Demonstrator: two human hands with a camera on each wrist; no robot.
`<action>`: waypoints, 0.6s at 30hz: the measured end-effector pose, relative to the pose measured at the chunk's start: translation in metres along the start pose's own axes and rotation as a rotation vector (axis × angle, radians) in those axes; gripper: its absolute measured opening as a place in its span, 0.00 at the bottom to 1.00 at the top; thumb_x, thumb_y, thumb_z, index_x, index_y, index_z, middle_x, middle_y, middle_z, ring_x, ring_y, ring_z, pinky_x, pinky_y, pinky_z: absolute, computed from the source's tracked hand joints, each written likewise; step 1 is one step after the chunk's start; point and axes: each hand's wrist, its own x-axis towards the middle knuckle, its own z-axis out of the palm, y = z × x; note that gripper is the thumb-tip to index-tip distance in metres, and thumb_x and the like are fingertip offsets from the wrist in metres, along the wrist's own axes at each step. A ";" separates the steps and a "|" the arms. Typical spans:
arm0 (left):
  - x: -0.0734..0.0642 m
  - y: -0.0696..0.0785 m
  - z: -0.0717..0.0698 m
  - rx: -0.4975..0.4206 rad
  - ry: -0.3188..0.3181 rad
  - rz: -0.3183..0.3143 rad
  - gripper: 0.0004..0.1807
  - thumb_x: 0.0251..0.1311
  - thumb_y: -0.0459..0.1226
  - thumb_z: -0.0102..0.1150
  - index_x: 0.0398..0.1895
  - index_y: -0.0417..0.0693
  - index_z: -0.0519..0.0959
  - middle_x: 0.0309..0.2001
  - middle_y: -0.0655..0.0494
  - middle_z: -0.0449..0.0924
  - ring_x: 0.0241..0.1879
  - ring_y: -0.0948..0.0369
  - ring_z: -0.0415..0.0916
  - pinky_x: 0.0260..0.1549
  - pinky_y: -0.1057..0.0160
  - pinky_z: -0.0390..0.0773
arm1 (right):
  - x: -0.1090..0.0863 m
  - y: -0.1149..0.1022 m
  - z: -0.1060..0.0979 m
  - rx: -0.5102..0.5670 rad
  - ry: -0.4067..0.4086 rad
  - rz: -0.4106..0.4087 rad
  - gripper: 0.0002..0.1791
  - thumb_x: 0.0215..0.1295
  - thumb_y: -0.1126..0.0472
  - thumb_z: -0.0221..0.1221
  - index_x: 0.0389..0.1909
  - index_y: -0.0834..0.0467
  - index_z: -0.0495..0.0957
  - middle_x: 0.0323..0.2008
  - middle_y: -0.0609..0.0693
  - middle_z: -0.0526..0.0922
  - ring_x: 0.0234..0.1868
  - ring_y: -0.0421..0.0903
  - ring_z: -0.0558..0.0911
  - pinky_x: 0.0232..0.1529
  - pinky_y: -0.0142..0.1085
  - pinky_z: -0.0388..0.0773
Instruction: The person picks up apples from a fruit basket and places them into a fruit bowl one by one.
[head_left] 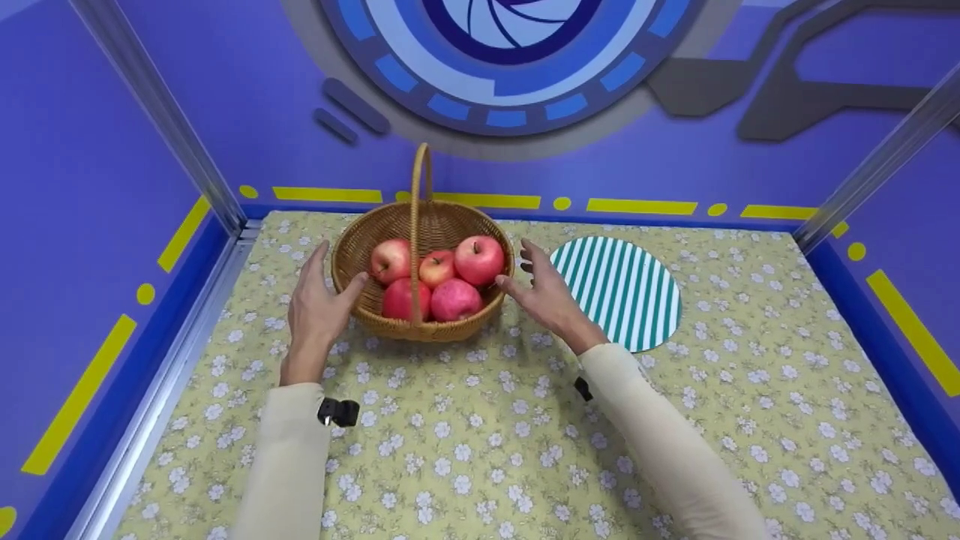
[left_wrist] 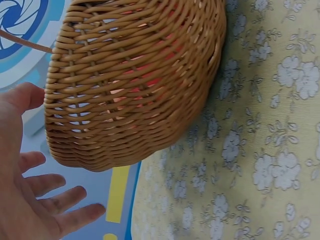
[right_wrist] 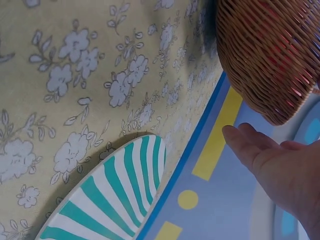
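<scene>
A brown wicker basket (head_left: 420, 330) with a tall arched handle (head_left: 415, 217) stands on the flowered cloth, holding several red apples (head_left: 480, 259). To its left is my left hand (head_left: 316, 304), fingers spread and thumb tip right at the rim. In the left wrist view the fingers (left_wrist: 75, 220) extend beside the wicker wall without curling round it. On the opposite side my right hand (head_left: 547, 296) has its thumb at the rim and its fingers held out, apart from the wall. The right wrist view shows those fingers (right_wrist: 245, 142) beneath the basket's edge, the thumb mostly hidden.
A round green-and-white striped mat (head_left: 619, 292) lies right of the basket, under the right forearm's line. Yellow flowered cloth (head_left: 465, 450) covers the table. Blue panels (head_left: 247, 120) with yellow marks enclose the back and both sides, with metal posts at the corners.
</scene>
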 end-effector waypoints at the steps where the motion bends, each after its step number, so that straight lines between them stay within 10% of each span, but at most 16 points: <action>1: -0.001 -0.001 0.001 -0.003 -0.006 -0.011 0.47 0.71 0.53 0.64 0.86 0.50 0.55 0.82 0.43 0.58 0.76 0.40 0.62 0.71 0.37 0.68 | 0.000 0.000 0.001 0.002 -0.001 -0.003 0.51 0.75 0.42 0.64 0.86 0.59 0.49 0.80 0.63 0.60 0.77 0.61 0.65 0.77 0.53 0.67; 18: -0.006 -0.006 0.005 -0.328 -0.051 -0.098 0.39 0.70 0.37 0.63 0.83 0.52 0.62 0.76 0.45 0.68 0.68 0.45 0.74 0.58 0.51 0.85 | 0.003 0.005 0.006 0.116 -0.051 -0.007 0.42 0.77 0.53 0.61 0.84 0.58 0.54 0.76 0.61 0.66 0.70 0.59 0.75 0.68 0.48 0.78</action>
